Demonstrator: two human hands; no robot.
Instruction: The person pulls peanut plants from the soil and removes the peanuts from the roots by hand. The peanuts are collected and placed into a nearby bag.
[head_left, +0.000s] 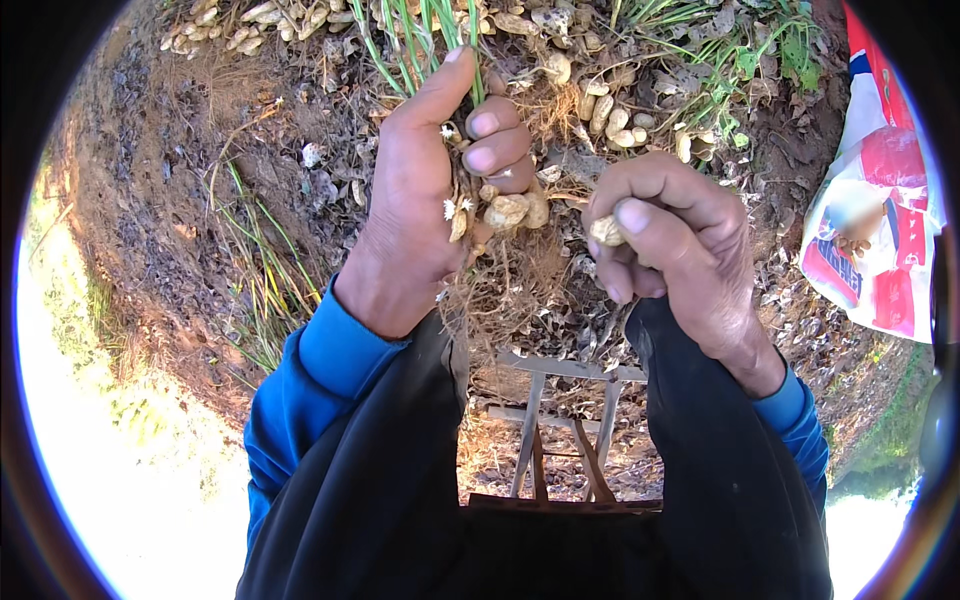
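Observation:
My left hand (442, 157) is closed round the green stems (420, 37) of a peanut plant, just left of the middle. Pale peanut pods (507, 212) and a tangle of fine roots (510, 292) hang below its fingers. To the right, my right hand (667, 232) pinches a single peanut pod (606, 232) between thumb and fingers. A gap separates the two hands. More peanut pods (616, 121) lie on the ground beyond them, and another heap of peanuts (262, 22) is at the upper left.
A red and white plastic sack (892, 225) lies at the right. Green weeds (735, 60) stand at the upper right, and a grass tuft (274, 277) grows at the left. Between my dark-trousered legs is the frame of a low stool (570, 367). Dry leaves and soil cover the ground.

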